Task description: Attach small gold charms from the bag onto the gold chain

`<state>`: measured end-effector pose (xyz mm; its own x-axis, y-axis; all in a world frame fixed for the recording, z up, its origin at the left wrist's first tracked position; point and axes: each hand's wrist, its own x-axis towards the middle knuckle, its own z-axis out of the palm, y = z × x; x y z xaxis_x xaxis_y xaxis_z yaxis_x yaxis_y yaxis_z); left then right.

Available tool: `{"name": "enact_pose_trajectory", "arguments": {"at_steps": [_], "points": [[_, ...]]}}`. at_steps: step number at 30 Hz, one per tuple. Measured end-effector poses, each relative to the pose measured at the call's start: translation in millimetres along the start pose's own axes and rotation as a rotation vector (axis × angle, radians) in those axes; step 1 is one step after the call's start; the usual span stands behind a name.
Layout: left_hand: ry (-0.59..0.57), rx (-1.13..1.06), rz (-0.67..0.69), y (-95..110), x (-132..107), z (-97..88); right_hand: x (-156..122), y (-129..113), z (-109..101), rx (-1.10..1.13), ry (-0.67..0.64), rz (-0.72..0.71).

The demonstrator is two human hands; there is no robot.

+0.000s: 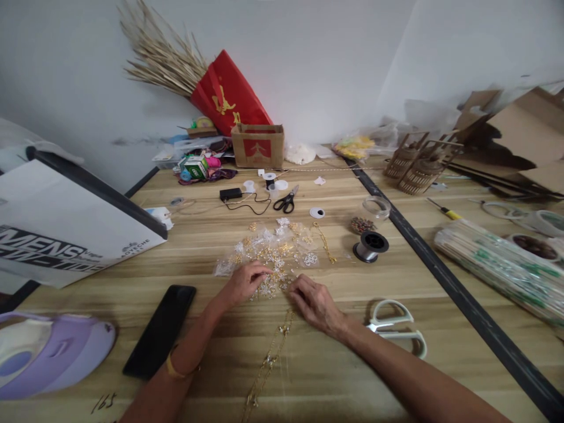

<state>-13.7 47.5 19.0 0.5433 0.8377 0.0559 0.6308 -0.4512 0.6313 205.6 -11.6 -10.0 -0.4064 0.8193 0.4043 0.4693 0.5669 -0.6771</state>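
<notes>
My left hand (244, 282) rests on the wooden table (335, 376), fingers pinched together at a heap of small gold and silver jewellery pieces (273, 252) in clear plastic bags. My right hand (315, 302) lies just right of it, fingers curled at the near edge of the same heap. A gold chain (268, 358) with charms runs from between the hands towards me. What each pinch holds is too small to make out. A short gold chain piece (325, 242) lies beyond the heap.
A black phone (161, 329) lies left of my left arm, white-handled scissors (396, 329) right of my right arm. A wire spool (371, 245), bead dish (361, 224), black scissors (285, 201), white bag (66, 229), purple object (44, 352) and bamboo sticks (497, 264) surround the work area.
</notes>
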Motion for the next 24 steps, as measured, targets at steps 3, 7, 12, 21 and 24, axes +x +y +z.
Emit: {"name": "enact_pose_trajectory", "arguments": {"at_steps": [3,7,12,21,24], "points": [[0.001,0.004,0.010,1.9,-0.6,-1.0,0.0,-0.2,0.1,0.007,0.008,-0.002],[0.032,-0.031,-0.021,3.1,-1.0,-0.8,0.1,-0.1,-0.1,0.015,-0.003,0.006],[0.061,-0.179,-0.064,1.4,-2.2,1.8,0.3,-0.3,-0.7,0.012,-0.009,0.003],[0.092,-0.415,-0.112,-1.8,-2.6,5.5,0.2,1.6,1.3,0.014,0.000,-0.004],[0.094,-0.500,-0.150,-6.3,-2.8,7.8,0.2,1.5,1.2,0.018,-0.005,-0.005]]}}
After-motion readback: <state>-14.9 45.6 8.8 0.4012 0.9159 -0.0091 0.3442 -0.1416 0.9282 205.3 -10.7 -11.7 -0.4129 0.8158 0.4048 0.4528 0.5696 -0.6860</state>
